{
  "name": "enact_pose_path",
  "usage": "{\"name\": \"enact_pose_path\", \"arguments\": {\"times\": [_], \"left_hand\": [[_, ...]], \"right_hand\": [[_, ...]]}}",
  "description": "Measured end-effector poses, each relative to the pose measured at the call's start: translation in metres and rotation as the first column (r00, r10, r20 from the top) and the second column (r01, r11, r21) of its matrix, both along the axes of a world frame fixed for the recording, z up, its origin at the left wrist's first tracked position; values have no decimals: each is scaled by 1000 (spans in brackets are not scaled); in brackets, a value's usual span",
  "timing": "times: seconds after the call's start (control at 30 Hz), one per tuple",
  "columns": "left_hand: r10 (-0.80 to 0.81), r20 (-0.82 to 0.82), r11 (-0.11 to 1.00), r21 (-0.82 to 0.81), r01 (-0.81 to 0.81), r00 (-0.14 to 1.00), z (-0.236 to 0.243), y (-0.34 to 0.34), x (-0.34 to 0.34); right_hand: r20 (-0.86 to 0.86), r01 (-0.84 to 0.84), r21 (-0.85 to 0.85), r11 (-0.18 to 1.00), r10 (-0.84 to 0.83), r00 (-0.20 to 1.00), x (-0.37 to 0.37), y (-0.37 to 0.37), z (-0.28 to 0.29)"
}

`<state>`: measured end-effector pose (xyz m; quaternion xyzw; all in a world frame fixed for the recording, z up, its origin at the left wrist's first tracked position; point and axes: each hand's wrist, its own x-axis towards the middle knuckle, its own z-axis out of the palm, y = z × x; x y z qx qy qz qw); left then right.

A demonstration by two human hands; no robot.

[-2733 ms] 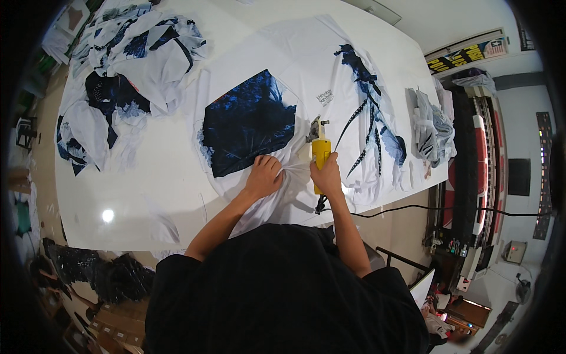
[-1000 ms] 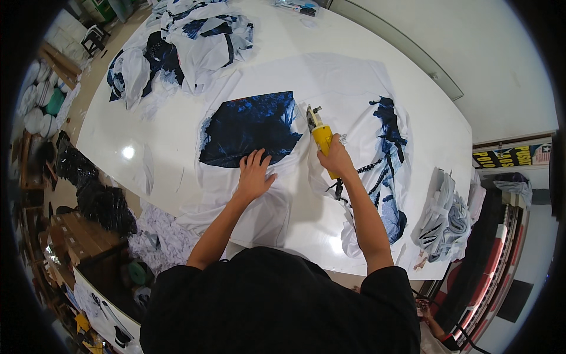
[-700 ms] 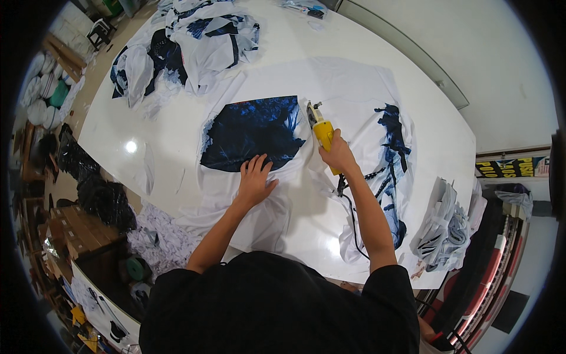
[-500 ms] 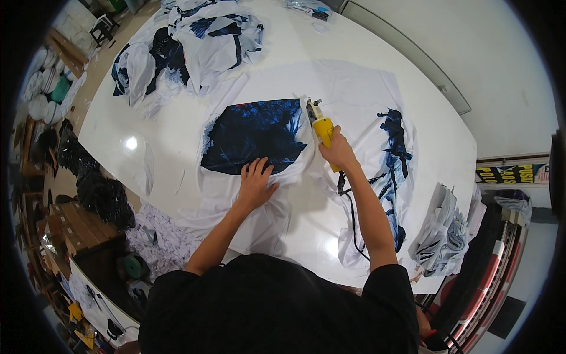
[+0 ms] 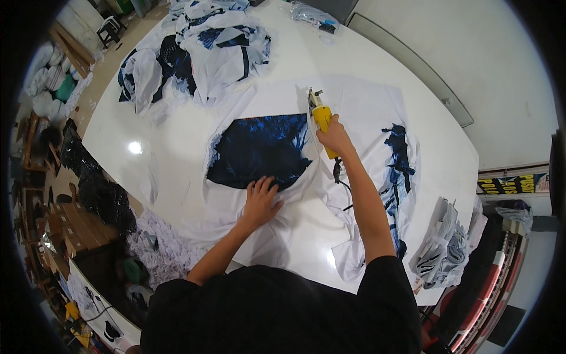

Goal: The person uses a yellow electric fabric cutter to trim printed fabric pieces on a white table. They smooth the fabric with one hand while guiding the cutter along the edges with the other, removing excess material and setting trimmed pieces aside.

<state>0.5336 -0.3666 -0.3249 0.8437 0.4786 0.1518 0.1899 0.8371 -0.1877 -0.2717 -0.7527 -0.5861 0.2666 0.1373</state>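
Observation:
A dark blue printed fabric panel (image 5: 256, 150) with white margins lies on the white table. My left hand (image 5: 261, 203) rests on its lower edge, fingers spread and flat. In my right hand (image 5: 336, 137) is a yellow handheld electric fabric cutter (image 5: 322, 117), gripped around its body. Its metal cutting head points away from me, at the white cloth just right of the panel's upper right corner. A black cord (image 5: 343, 183) runs from the cutter's back end under my right forearm. Right of that forearm lies another blue-and-white printed piece (image 5: 399, 150).
Crumpled white and blue fabric pieces (image 5: 206, 56) are heaped at the far left of the table (image 5: 112, 133). A clear plastic bag (image 5: 314, 16) lies at the far edge. Folded grey-white cloth bundles (image 5: 443, 245) sit at the near right corner. White scraps (image 5: 162, 242) pile up left of the table.
The cutter in my right hand has moved a little away from me relative to the blue panel. My left hand stays on the panel's lower edge. The whole view has shifted slightly.

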Motion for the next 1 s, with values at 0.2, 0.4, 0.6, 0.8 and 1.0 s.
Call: {"name": "enact_pose_path", "arguments": {"times": [0.2,0.4,0.6,0.8,1.0], "left_hand": [[-153,-95,988,-43,149,984,6,-64,-46],[184,-351,968,-97,-232,918,-19,-18,-125],[504,-376,827,-49,-560,778,-8,69,-120],[-4,18,999,-48,5,1000,7,51,79],[-378,-115,920,-158,359,918,-13,59,254]], "right_hand": [[-27,164,37,986,-163,986,-1,107,-3],[-444,438,142,888,-338,830,56,98,-32],[-754,576,42,816,-352,554,97,-56,35],[-623,751,115,650,-542,565,166,-215,67],[-697,873,43,486,-612,375,187,-324,88]]}}
